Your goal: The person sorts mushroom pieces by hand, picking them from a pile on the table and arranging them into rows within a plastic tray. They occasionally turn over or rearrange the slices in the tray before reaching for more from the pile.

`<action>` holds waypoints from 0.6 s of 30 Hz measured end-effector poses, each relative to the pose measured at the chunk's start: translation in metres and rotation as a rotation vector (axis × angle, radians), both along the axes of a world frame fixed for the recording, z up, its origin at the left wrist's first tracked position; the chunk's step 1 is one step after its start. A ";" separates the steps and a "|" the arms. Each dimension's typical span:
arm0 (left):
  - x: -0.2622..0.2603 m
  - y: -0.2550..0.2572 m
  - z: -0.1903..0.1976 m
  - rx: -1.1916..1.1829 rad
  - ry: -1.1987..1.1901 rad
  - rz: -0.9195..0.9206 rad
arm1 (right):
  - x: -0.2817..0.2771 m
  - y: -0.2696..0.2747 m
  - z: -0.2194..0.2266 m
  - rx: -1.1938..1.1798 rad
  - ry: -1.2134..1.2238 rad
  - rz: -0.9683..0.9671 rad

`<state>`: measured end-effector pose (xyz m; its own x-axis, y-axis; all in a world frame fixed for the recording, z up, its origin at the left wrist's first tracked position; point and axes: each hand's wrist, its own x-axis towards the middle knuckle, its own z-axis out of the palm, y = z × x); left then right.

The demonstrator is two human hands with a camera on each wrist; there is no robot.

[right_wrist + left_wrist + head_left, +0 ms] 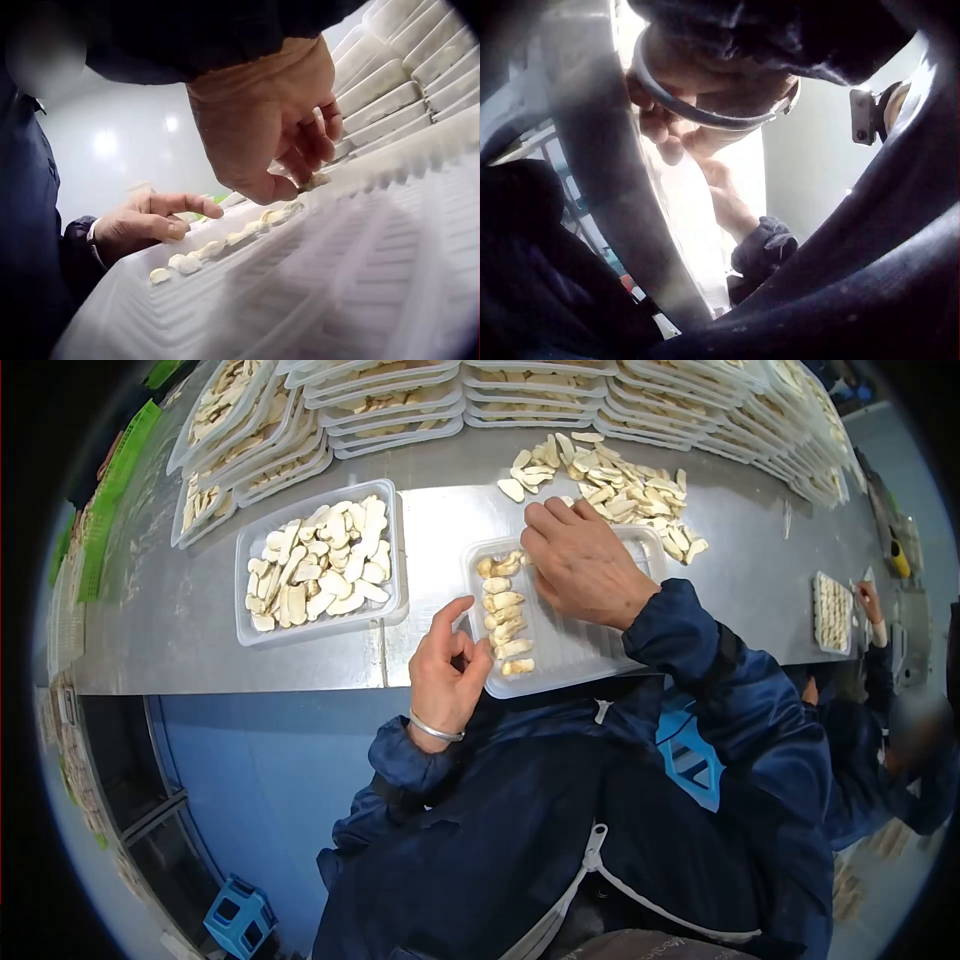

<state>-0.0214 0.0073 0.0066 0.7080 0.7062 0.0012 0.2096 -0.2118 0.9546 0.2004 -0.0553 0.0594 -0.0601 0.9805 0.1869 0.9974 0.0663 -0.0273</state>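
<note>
A shallow clear plastic tray (575, 678) lies at the table's front edge, with one row of pale mushroom slices (505, 622) along its left side. Over the tray's far part is my right hand (590, 565); in the right wrist view its thumb and fingers pinch a small brownish mushroom slice (316, 182) just above the far end of the row. My left hand (447, 678) is beside the tray's left rim, index finger extended and nothing held. A metal bangle (705, 116) circles the left wrist.
A tray heaped with mushroom slices (320, 570) stands to the left. Loose slices (630, 490) are piled behind the working tray. Stacked filled trays (390, 405) line the table's back. At far right, another person's hand (869, 601) is near a filled tray (832, 612).
</note>
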 end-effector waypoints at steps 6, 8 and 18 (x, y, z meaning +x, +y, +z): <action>-0.002 0.000 -0.004 0.021 0.000 0.014 | 0.031 0.013 0.025 0.127 0.051 -0.056; -0.002 0.003 -0.004 0.083 -0.002 -0.025 | 0.058 0.027 0.027 0.161 -0.012 -0.101; -0.004 0.005 -0.002 0.069 -0.002 -0.053 | 0.088 0.064 -0.008 -0.031 0.025 0.027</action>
<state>-0.0254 0.0120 0.0051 0.7443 0.6660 0.0501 0.1944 -0.2878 0.9378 0.2885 0.0087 0.0513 -0.0826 0.9839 0.1587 0.9942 0.0924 -0.0549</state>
